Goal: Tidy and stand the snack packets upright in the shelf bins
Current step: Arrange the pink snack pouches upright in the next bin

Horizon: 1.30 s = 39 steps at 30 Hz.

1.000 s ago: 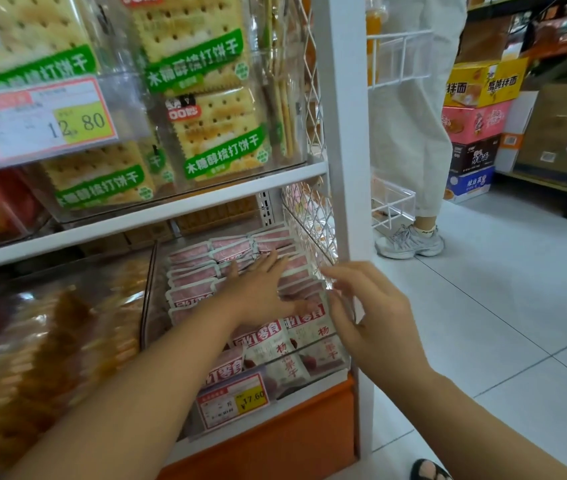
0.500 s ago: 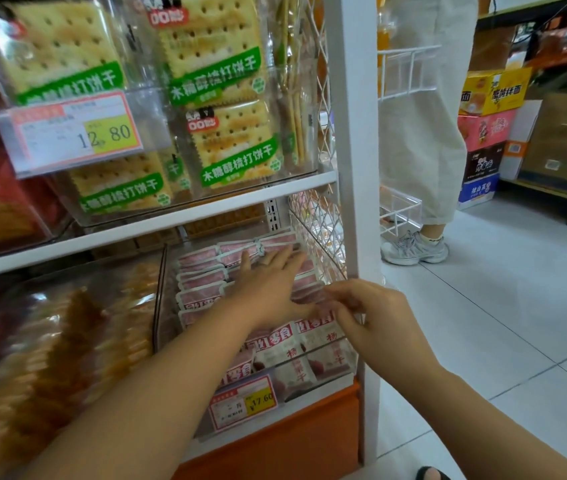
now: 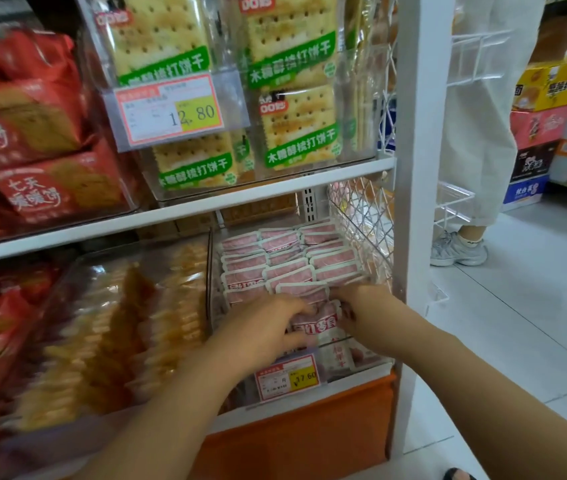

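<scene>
Both hands grip the front small pink-and-white snack packets (image 3: 315, 323) in the clear plastic bin (image 3: 210, 282), lower centre of the frame.

The packets fill the bin in rows, and the front ones sit between the left hand (image 3: 271, 327) and the right hand (image 3: 368, 313), each with fingers curled onto them. A second ago the left hand lay flat, fingers spread, farther back on the rows, and the right hand hovered open by the white shelf post (image 3: 417, 168). A red-and-yellow price tag (image 3: 289, 375) hangs just below the hands, and green-labelled cracker packs (image 3: 296, 129) fill the shelf above.
</scene>
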Each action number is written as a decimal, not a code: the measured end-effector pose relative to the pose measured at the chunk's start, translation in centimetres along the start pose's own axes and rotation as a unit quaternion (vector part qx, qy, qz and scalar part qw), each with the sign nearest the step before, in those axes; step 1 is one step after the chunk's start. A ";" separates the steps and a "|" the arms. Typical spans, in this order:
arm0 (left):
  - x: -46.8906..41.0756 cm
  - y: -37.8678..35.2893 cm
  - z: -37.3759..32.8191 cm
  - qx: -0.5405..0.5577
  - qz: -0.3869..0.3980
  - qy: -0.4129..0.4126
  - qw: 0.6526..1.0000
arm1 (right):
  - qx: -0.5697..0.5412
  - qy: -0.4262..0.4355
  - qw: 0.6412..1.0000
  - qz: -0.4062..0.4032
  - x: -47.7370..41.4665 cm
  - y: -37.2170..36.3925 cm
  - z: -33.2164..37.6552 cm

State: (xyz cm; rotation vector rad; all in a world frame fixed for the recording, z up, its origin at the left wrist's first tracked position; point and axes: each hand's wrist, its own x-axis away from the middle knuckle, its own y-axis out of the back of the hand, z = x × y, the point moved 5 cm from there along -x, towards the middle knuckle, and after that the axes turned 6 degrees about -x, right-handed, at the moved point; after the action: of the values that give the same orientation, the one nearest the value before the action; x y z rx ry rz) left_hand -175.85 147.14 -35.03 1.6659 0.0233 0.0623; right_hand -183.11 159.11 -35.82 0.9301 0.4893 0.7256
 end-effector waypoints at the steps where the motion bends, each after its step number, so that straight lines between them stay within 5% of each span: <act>1: 0.1 -0.1 0.1 0.002 0.008 -0.005 1.000 | 0.018 -0.006 1.000 0.021 0.0 0.1 0.1; 12: 0.3 -1.1 0.3 -0.016 0.027 -0.013 0.999 | 0.063 -0.002 0.994 0.088 0.5 0.3 -0.3; 18: 3.0 2.4 2.6 -0.055 -0.070 0.023 0.996 | 0.050 0.065 0.993 -0.089 0.1 3.1 1.3; 23: 2.0 1.1 4.1 -0.114 0.039 0.053 0.991 | 0.083 0.091 0.991 0.052 -2.2 -1.3 2.9; 26: 1.7 1.0 4.0 -0.140 0.049 0.049 0.988 | 0.132 0.081 0.986 0.063 -3.0 -2.4 2.6; 34: 2.8 2.5 5.6 0.063 0.037 0.047 0.996 | 0.015 0.097 0.991 0.092 -2.9 -0.8 3.2; 39: -1.1 3.6 6.7 -0.087 -0.021 0.083 0.993 | 0.032 0.116 0.993 -0.002 -6.5 -0.5 3.4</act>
State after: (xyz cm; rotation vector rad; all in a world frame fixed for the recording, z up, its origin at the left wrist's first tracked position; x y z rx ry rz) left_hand -176.69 140.08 -32.08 1.4824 0.1745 0.1657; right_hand -184.99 152.21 -34.00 0.9095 0.7226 0.8234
